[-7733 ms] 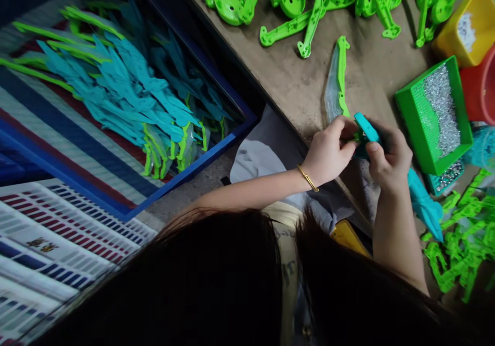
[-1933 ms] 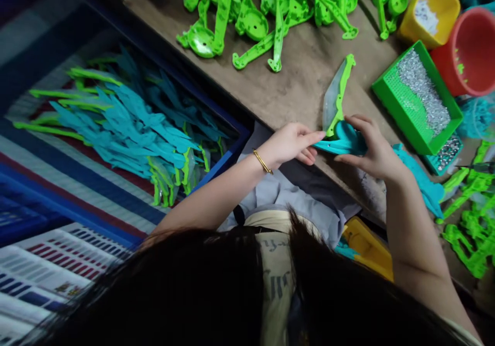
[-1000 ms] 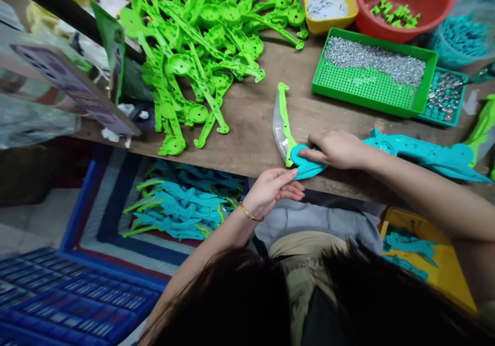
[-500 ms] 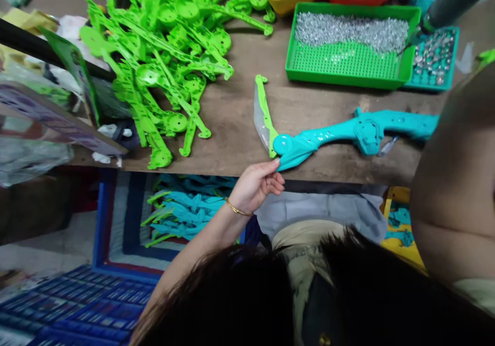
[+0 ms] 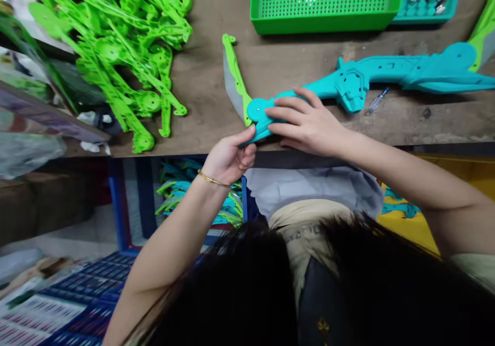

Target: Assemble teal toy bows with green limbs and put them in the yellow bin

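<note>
A long turquoise plastic toy bow [image 5: 390, 70] lies along the front of the wooden workbench. A lime-green arm with a grey blade-like edge [image 5: 235, 80] sticks out from its left round joint, and another green arm [image 5: 483, 34] joins it at the right. My left hand [image 5: 232, 155] is closed, pinching the pointed turquoise tip below the left joint between thumb and fingers. Over the bow's left section rests my right hand [image 5: 309, 124], its fingers stretched and spread across the top near the joint. The right thumb is mostly hidden.
Lime-green plastic arms [image 5: 127, 52] are heaped on the left. A green perforated tray [image 5: 320, 25] of small metal screws stands at the back, beside a turquoise tray [image 5: 425, 17] of metal pieces. A small clear-handled tool [image 5: 377, 101] lies below the bow. Under the bench, a blue crate [image 5: 116, 201] holds turquoise-and-green parts.
My right hand has come in from the right and now lies on the bow's left section. The left hand keeps its pinch on the tip. The view has shifted, showing more of the bow's right end.
</note>
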